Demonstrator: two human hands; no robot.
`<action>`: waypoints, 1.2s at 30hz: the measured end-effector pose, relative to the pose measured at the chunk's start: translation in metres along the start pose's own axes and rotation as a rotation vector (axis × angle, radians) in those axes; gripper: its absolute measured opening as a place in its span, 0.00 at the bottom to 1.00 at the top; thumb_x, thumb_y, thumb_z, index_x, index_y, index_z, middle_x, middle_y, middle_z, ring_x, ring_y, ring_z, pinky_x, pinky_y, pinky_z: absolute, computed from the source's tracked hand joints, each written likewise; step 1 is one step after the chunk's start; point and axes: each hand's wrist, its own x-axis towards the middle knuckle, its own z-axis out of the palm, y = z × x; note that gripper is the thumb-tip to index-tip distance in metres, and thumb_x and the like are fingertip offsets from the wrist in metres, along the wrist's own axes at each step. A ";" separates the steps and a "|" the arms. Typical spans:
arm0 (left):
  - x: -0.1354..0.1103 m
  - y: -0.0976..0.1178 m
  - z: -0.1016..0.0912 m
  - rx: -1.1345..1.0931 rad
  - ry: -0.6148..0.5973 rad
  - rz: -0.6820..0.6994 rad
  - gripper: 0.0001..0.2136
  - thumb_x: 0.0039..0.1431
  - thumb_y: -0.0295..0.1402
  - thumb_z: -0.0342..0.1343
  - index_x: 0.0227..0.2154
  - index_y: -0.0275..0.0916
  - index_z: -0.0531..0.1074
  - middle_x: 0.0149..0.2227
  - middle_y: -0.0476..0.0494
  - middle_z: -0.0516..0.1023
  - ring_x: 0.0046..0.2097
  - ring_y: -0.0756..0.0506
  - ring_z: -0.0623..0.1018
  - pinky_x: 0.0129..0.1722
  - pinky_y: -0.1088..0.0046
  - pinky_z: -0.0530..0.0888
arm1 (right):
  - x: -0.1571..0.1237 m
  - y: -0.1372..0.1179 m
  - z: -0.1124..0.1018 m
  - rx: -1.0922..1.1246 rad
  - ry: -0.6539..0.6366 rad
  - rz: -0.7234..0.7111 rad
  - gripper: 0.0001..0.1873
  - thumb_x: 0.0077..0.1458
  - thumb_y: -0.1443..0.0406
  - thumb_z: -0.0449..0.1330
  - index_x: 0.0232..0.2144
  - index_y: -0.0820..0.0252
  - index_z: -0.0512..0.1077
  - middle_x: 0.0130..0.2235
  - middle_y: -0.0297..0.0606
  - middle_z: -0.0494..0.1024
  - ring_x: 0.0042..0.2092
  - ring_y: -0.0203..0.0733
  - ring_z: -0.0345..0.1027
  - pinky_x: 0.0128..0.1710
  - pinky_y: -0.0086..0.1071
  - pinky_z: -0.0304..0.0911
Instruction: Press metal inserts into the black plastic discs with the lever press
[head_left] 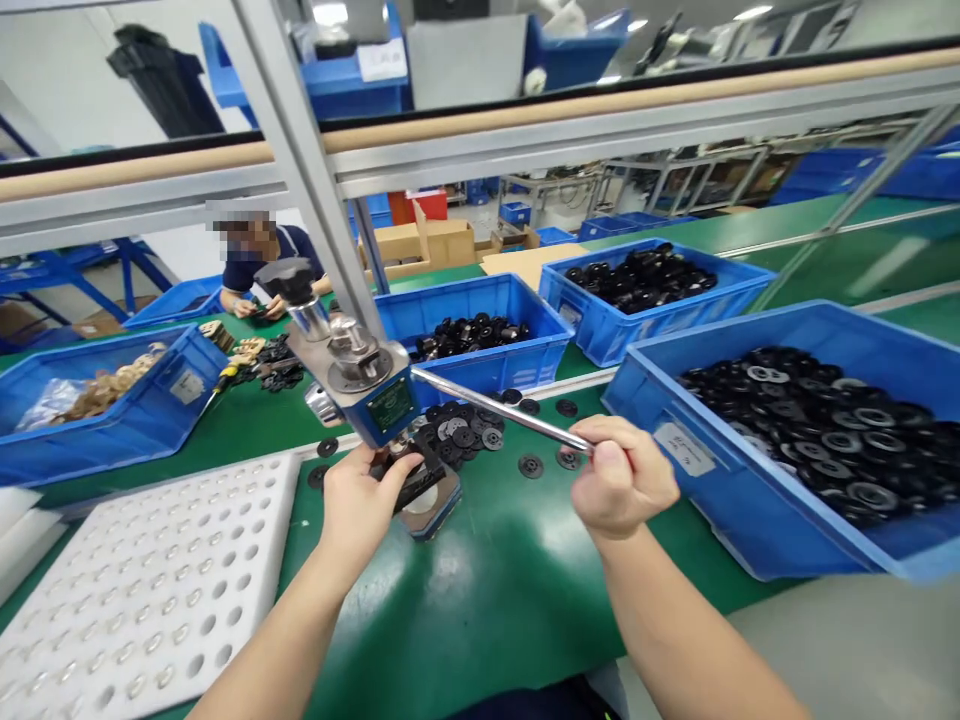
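A hand-lever arbor press (379,395) stands on the green table in front of me. My right hand (621,475) is wrapped round the end of its long metal lever (502,407), which slopes down to the right. At the press base, under the ram, my left hand (367,495) grips a black part (420,482) between thumb and fingers. Those fingers partly cover the part, so its full shape is hidden. Loose black discs (461,432) lie in a heap just behind the press, with single ones such as a disc (531,466) spread to the right.
A white foam tray (281,500) with rows of holes, many filled with small parts, lies at left. Blue bins of black parts (720,500) stand right and behind; another blue bin (112,440) is at left. A metal frame post (307,160) rises behind the press. A co-worker (262,260) sits opposite.
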 end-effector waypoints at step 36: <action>0.000 0.028 -0.001 -0.071 0.072 -0.045 0.13 0.43 0.45 0.62 0.24 0.41 0.74 0.26 0.43 0.82 0.29 0.40 0.78 0.31 0.66 0.71 | 0.015 -0.034 0.001 -0.051 -0.165 0.027 0.08 0.59 0.69 0.56 0.31 0.60 0.76 0.24 0.32 0.75 0.20 0.32 0.67 0.21 0.26 0.64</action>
